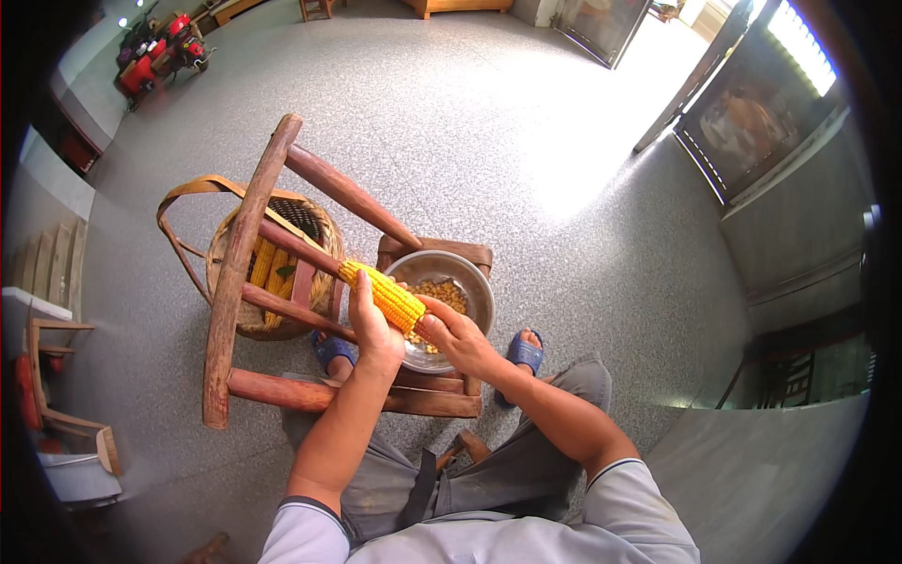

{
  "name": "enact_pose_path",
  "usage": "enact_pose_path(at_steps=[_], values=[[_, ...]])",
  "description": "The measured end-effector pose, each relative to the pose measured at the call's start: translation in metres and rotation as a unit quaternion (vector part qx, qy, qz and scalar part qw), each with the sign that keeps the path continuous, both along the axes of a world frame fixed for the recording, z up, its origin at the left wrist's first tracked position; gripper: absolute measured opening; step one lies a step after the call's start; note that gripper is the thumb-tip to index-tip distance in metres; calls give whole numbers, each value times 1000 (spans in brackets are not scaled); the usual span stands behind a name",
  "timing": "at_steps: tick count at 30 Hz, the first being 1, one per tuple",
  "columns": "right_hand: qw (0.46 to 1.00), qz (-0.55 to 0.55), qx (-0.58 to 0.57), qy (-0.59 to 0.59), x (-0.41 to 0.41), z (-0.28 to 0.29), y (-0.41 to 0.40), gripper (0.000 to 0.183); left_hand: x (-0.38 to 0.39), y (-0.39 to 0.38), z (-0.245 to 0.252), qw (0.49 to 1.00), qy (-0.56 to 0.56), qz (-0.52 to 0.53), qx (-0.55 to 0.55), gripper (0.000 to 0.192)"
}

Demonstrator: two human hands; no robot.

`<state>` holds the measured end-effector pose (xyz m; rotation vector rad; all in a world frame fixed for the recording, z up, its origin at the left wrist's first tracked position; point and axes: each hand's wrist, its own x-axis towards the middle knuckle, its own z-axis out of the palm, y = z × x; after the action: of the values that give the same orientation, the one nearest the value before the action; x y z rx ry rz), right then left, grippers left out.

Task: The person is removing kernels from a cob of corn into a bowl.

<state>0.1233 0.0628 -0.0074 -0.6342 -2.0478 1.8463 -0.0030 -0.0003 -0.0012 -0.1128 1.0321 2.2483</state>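
Note:
A yellow corn cob (pixel 387 296) lies slantwise between my two hands, with most of its kernels on and a bare reddish stretch at its lower right end. My left hand (pixel 377 324) holds it from below, thumb along its side. The fingers of my right hand (pixel 461 338) grip the bare end. Beneath the cob, a metal bowl (pixel 485 289) with loose kernels (pixel 447 292) rests on the seat of a wooden chair (pixel 229 296). The chair's back leans out to the left.
A woven basket (pixel 331 243) with several corn cobs (pixel 264 264) stands on the floor behind the chair back. My feet in blue slippers (pixel 525 352) are beside the chair. A red motor vehicle (pixel 158 60) stands far left, an open door (pixel 606 32) far right.

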Motion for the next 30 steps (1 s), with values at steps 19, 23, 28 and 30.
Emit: enact_pose_path(at_steps=[19, 23, 28, 30], values=[[988, -7, -144, 60, -3, -16, 5, 34, -1, 0, -3, 999, -35, -6, 22, 31], [980, -32, -193, 20, -3, -5, 4, 31, -2, -2, -4, 999, -37, -10, 31, 32], [976, -49, -213, 12, -1, -7, 10, 31, -1, -1, -1, 998, -41, -15, 36, 34], [976, -48, -214, 5, -1, 0, 11, 31, -1, -1, -1, 998, -42, -14, 35, 34]])
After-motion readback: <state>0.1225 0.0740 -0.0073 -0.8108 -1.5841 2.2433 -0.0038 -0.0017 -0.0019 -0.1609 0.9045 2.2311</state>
